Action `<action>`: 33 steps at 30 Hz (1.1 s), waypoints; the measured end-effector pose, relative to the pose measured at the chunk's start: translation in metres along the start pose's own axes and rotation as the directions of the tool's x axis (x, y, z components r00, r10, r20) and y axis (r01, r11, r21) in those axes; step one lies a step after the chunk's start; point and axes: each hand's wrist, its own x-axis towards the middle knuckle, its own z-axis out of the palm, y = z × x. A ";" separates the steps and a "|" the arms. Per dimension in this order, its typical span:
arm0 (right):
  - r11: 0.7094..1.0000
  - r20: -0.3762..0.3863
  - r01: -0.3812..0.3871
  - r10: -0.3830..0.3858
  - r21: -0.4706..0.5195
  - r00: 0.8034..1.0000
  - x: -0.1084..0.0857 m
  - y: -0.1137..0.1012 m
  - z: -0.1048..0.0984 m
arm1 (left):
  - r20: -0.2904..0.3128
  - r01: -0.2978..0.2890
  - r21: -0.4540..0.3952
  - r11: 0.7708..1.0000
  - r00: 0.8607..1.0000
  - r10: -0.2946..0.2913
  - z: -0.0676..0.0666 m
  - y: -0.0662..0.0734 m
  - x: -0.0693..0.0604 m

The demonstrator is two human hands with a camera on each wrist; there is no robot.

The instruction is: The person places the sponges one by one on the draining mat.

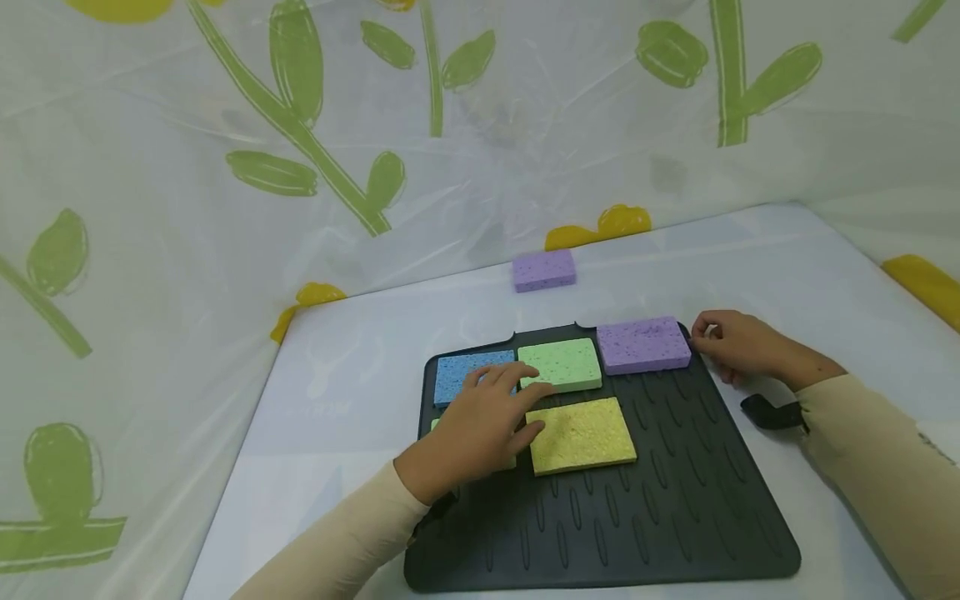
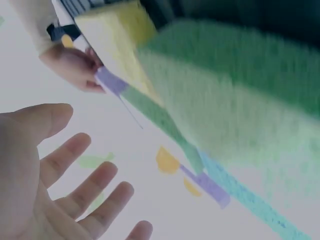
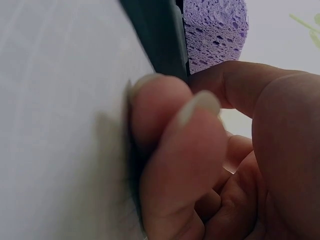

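My left hand (image 1: 480, 421) hovers over the left part of a black ridged mat (image 1: 675, 517), fingers spread and holding nothing; the left wrist view shows its palm apart from the sponges. Partly behind it are a blue sponge (image 1: 457, 375), a light green sponge (image 1: 562, 364) and a second green sponge (image 2: 225, 95), mostly covered in the head view. A yellow sponge (image 1: 581, 435) lies just right of its thumb. At the mat's far right corner, my right hand (image 1: 742, 343) pinches the mat's edge beside a purple sponge (image 1: 643, 345), thumb near that sponge.
Another purple sponge (image 1: 543, 271) lies on the white table (image 1: 352, 358) behind the mat. A white sheet with printed green plants (image 1: 525, 167) hangs along the table's back and left. A dark strap piece (image 1: 768, 412) sits at the right sleeve's cuff.
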 end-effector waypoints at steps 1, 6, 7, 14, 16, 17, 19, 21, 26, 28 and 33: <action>1.000 0.002 -0.003 0.003 -0.002 1.000 0.000 0.001 0.000 | -0.007 0.000 -0.002 1.000 1.000 0.000 0.000 -0.003 0.002; 1.000 0.003 -0.010 0.010 -0.004 1.000 0.000 0.004 -0.001 | -0.017 0.003 0.022 1.000 1.000 -0.003 -0.002 -0.020 0.016; 1.000 0.003 -0.012 0.012 -0.004 1.000 0.000 0.004 -0.002 | -0.017 0.004 0.035 0.999 1.000 -0.004 -0.002 -0.023 0.020; 1.000 0.004 -0.003 0.003 0.001 1.000 -0.001 0.005 -0.003 | -0.013 0.031 0.065 0.997 0.999 -0.030 0.001 -0.040 0.043; 1.000 0.005 -0.002 0.002 0.003 1.000 -0.001 0.005 -0.003 | 0.006 0.046 0.056 0.997 0.999 -0.046 0.004 -0.043 0.051; 1.000 0.007 -0.001 0.001 0.005 1.000 -0.001 0.005 -0.003 | 0.016 0.055 0.047 0.997 0.998 -0.056 0.005 -0.045 0.054; 1.000 0.006 -0.007 0.007 0.004 1.000 -0.001 0.005 -0.003 | 0.044 0.077 0.033 0.997 0.996 -0.078 0.008 -0.048 0.061; 1.000 0.006 -0.012 0.012 0.005 1.000 0.000 0.005 -0.003 | 0.071 0.099 0.023 0.995 0.992 -0.100 0.010 -0.051 0.068; 1.000 0.010 -0.013 0.013 0.017 1.000 0.003 0.001 -0.001 | 0.109 0.155 0.029 0.988 0.982 -0.157 0.013 -0.061 0.082; 1.000 0.008 -0.011 0.011 0.017 1.000 0.004 0.000 0.000 | 0.108 0.166 0.031 0.986 0.980 -0.168 0.014 -0.065 0.089; 1.000 0.000 -0.017 0.017 0.010 1.000 0.004 0.003 -0.001 | 0.132 0.185 0.027 0.982 0.973 -0.187 0.021 -0.072 0.108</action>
